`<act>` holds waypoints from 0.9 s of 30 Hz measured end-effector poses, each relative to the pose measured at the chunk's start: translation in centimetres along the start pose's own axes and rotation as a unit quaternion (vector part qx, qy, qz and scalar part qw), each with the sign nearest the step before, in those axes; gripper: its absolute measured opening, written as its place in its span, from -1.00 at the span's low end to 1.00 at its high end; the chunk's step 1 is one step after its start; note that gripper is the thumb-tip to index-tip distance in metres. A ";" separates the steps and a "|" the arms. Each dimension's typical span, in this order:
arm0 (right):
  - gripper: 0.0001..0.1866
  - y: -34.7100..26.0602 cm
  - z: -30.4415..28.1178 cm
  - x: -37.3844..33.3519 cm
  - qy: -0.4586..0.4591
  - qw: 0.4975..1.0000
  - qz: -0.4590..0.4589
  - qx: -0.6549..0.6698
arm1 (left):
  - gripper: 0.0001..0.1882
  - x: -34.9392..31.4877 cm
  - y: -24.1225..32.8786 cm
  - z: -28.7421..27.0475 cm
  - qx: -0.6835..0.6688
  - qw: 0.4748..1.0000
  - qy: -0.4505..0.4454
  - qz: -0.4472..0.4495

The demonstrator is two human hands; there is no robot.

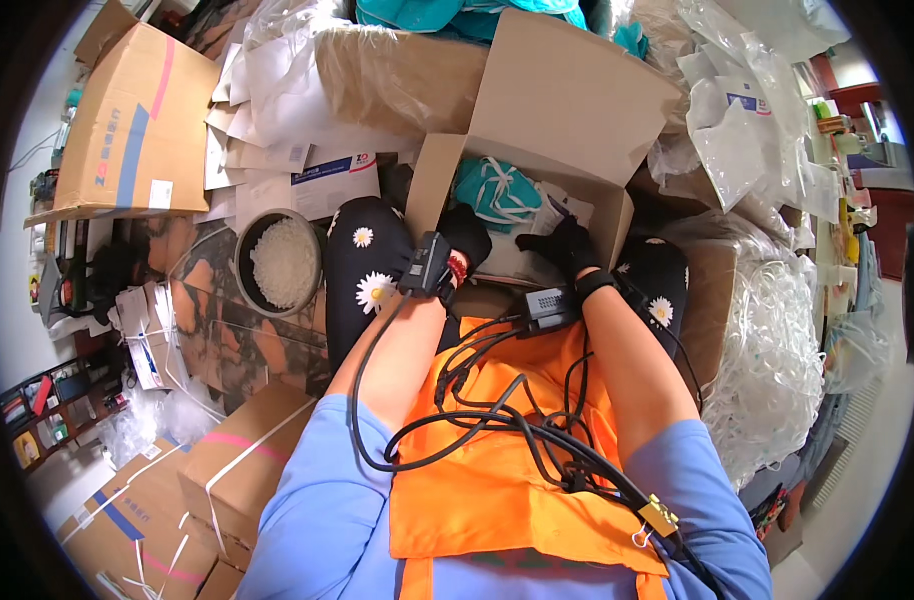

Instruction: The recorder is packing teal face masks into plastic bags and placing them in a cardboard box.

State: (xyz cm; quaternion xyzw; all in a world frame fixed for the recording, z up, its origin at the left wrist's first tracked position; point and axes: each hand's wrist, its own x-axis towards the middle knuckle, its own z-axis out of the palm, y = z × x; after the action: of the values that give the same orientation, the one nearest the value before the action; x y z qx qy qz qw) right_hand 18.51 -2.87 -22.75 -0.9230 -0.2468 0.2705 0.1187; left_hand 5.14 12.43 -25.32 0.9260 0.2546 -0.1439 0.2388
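Between my knees stands an open cardboard box [567, 90], its far flap raised. Inside lies a teal cloth piece with white straps [497, 190], with white, clear-wrapped material [512, 262] nearer me. My left hand [464, 235], in a black glove, is at the box's near left corner beside the teal piece; its dark fingers are hard to make out. On the right, my right hand [562, 247], also gloved in black, reaches over the white material. Its thumb and forefinger are spread apart, and nothing shows between them.
A round tub of white pieces [279, 262] stands left of my knee. Closed cartons [142, 125] are at the left, with strapped ones [247, 460] lower down. White tangled strapping [767, 350] heaps at the right. Black cables [507, 420] cross my orange apron.
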 end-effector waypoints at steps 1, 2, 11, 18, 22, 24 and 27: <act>0.02 0.2 0.2 -0.2 0.033 0.996 -0.052 0.060 | -0.63 0.2 0.3 -0.8 -0.003 1.000 -0.013 0.003; 0.06 0.4 0.4 -0.4 0.065 0.985 -0.103 0.120 | -0.61 0.6 0.3 -1.4 0.012 0.999 -0.033 0.025; -0.56 2.0 0.6 -0.1 0.100 0.995 -0.027 -0.008 | -0.58 1.5 -0.5 1.4 -0.079 0.997 0.003 0.012; -0.67 0.8 -9.7 -4.8 0.120 0.983 -0.105 0.092 | -0.60 -1.7 3.1 -3.5 -0.114 0.986 0.067 0.096; -0.65 -1.2 -12.1 -5.7 0.001 0.982 -0.157 0.100 | -0.60 -4.1 6.2 -9.1 -0.303 0.878 0.341 0.143; -0.65 -1.6 -12.4 -5.9 -0.027 0.983 -0.178 0.043 | -0.61 -3.5 6.0 -9.2 -0.353 0.846 0.352 0.191; -0.68 -3.2 -12.4 -6.1 -0.062 0.975 -0.215 0.012 | -0.65 -3.0 4.5 -8.3 -0.399 0.876 0.190 0.195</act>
State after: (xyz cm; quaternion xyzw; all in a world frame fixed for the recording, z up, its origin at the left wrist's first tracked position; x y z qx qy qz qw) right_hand 19.69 -4.42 -8.74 -0.8285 -0.4426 0.2980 0.1698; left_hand 6.25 12.11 -15.51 0.7928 0.1448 0.1978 0.5581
